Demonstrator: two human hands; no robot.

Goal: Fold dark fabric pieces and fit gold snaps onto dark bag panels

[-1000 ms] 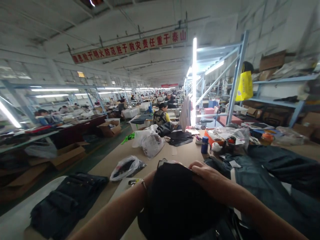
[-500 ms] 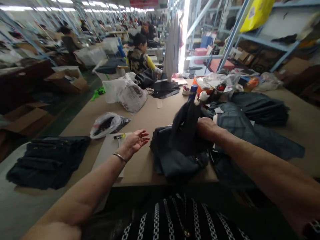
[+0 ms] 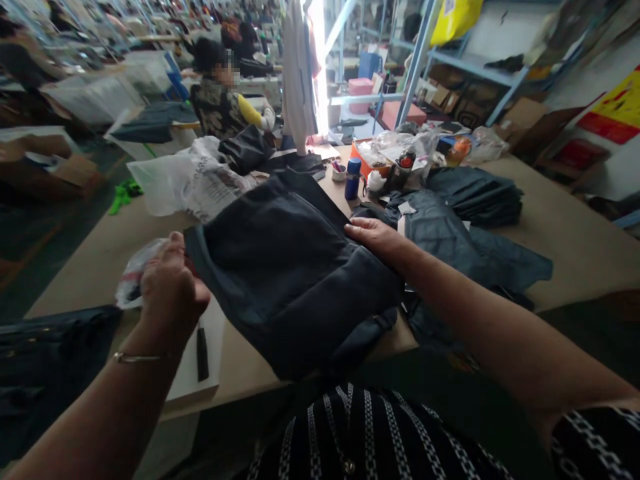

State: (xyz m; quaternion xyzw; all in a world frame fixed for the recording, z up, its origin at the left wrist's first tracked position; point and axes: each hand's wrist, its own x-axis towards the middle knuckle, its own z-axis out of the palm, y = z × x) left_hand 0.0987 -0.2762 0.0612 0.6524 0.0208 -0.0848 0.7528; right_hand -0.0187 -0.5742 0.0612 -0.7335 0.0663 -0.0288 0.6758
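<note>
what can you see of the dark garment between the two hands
The dark garment looks like smooth navy-black cloth, creased, with a seam line and a folded lower-right part. It spreads at a slant over the tan table. The left hand grips its left edge; the right hand touches its right side. Its underside is hidden.

I hold the dark blue-black garment point(image 3: 280, 260) by its left edge, spread over the brown table point(image 3: 560, 217), creased, its lower right bunched.
</note>
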